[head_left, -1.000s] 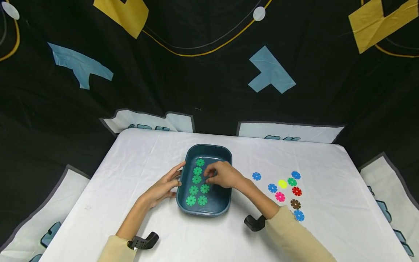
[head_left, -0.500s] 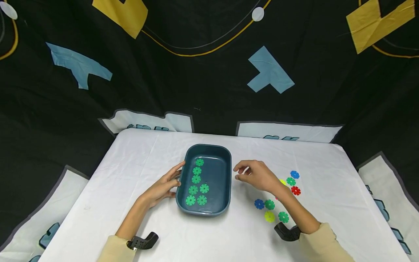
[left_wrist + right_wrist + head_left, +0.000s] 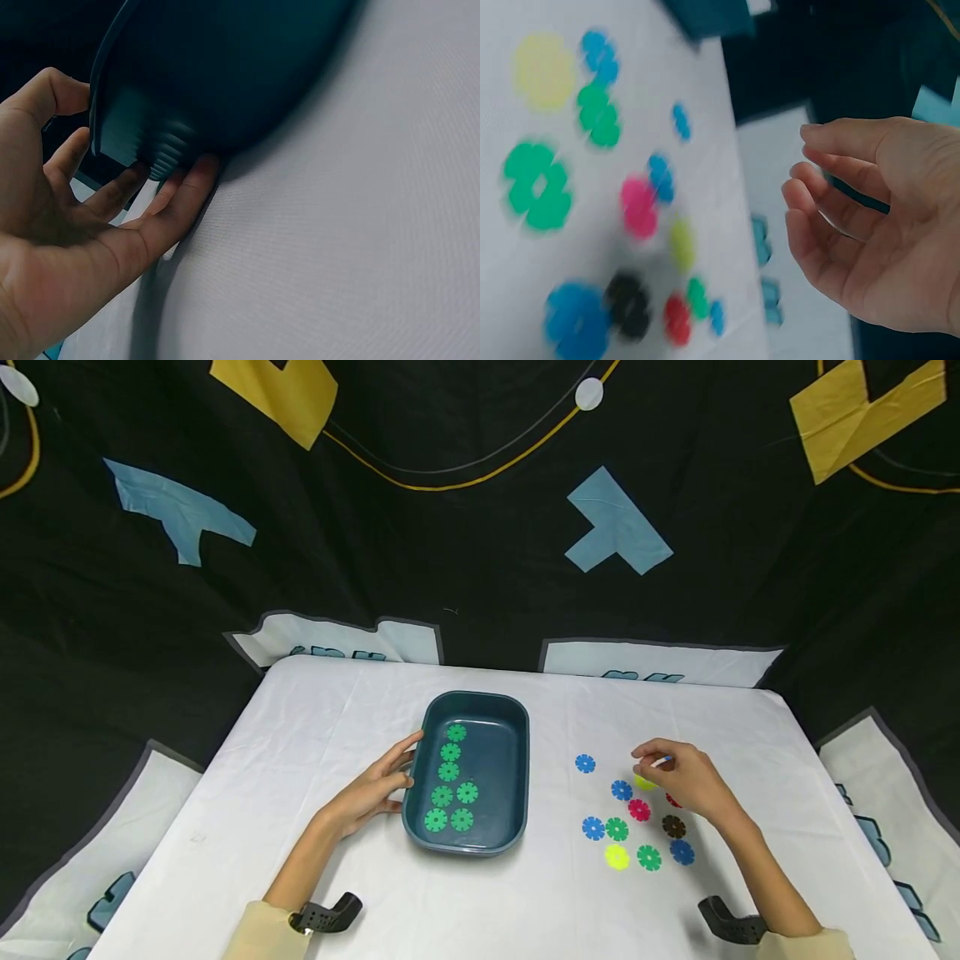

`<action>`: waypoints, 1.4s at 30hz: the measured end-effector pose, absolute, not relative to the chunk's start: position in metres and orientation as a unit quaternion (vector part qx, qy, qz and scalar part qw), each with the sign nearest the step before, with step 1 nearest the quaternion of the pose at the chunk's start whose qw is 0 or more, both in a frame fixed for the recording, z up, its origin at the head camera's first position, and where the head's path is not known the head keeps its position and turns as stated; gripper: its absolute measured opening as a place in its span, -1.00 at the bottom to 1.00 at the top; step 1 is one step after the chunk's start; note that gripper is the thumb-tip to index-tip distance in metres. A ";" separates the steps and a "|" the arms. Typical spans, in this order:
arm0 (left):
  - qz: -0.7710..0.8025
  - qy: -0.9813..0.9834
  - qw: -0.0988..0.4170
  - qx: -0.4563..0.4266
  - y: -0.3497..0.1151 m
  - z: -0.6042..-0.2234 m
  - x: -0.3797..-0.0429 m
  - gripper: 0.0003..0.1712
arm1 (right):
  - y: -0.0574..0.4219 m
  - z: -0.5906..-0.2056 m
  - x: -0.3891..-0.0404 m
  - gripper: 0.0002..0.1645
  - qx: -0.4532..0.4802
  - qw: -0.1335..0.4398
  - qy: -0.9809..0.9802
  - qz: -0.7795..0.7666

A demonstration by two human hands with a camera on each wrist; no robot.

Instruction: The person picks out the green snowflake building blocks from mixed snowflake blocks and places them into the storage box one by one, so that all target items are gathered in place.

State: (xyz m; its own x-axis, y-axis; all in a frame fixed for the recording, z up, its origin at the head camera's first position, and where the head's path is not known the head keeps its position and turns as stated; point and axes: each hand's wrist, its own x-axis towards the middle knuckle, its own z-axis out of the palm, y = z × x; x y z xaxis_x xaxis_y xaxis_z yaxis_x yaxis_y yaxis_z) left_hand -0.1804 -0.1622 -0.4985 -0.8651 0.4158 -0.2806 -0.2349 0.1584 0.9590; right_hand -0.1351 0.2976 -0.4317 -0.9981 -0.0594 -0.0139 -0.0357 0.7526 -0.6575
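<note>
A dark teal tray [image 3: 491,768] stands on the white table, with several green notched discs [image 3: 447,772] lying flat inside along its left half. My left hand [image 3: 371,791] rests at the tray's left side, its fingertips against the outer wall and rim, as the left wrist view shows. My right hand [image 3: 682,777] hovers over the loose discs at the right, thumb and fingers loosely bent and apart. Nothing shows between them in the right wrist view. Beneath it, a yellow disc [image 3: 643,782] and a red disc [image 3: 672,800] are partly hidden.
Around the right hand lie loose blue [image 3: 621,790], pink [image 3: 639,810], brown [image 3: 673,826] and green [image 3: 649,857] discs. Another yellow disc [image 3: 617,858] is nearest the front. A black patterned cloth [image 3: 480,568] hangs behind the table.
My right hand has come out of the tray and moved right, over the loose discs. My left hand and the tray have stayed in place, and the same green discs show in it.
</note>
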 end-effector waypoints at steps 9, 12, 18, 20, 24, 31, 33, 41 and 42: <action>0.648 0.716 0.253 0.063 -0.162 -0.499 -0.181 -0.12 | 0.339 -0.466 -0.125 -0.64 0.053 0.013 0.935 -0.350; 0.649 0.715 0.253 0.061 -0.162 -0.499 -0.181 -0.12 | 0.347 -0.474 -0.125 -0.59 0.084 0.019 0.934 -0.347; 0.646 0.716 0.256 0.067 -0.163 -0.499 -0.181 -0.12 | 0.354 -0.488 -0.126 -0.52 0.120 0.042 0.929 -0.346; 0.646 0.716 0.256 0.067 -0.162 -0.499 -0.181 -0.11 | 0.354 -0.492 -0.127 -0.53 0.119 0.035 0.931 -0.343; 0.646 0.716 0.256 0.066 -0.162 -0.500 -0.182 -0.10 | 0.352 -0.499 -0.131 -0.55 0.116 0.009 0.934 -0.339; 0.647 0.713 0.261 0.069 -0.162 -0.499 -0.182 -0.11 | 0.348 -0.500 -0.136 -0.52 0.132 0.005 0.936 -0.326; 0.648 0.711 0.263 0.072 -0.162 -0.499 -0.182 -0.11 | 0.348 -0.499 -0.137 -0.52 0.138 0.011 0.936 -0.324; 0.649 0.710 0.264 0.078 -0.163 -0.499 -0.181 -0.11 | 0.345 -0.498 -0.139 -0.64 0.150 0.029 0.937 -0.314; 0.649 0.710 0.264 0.077 -0.163 -0.500 -0.182 -0.11 | 0.345 -0.499 -0.139 -0.62 0.151 0.028 0.937 -0.315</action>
State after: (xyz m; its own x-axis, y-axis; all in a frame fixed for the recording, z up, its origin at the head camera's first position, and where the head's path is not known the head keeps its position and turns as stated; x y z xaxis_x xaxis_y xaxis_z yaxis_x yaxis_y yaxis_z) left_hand -0.1815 -0.1631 -0.4995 -0.8493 0.4506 -0.2750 -0.2332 0.1471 0.9612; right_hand -0.1392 0.3451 -0.4986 -0.9526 0.2655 -0.1482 0.3011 0.7562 -0.5809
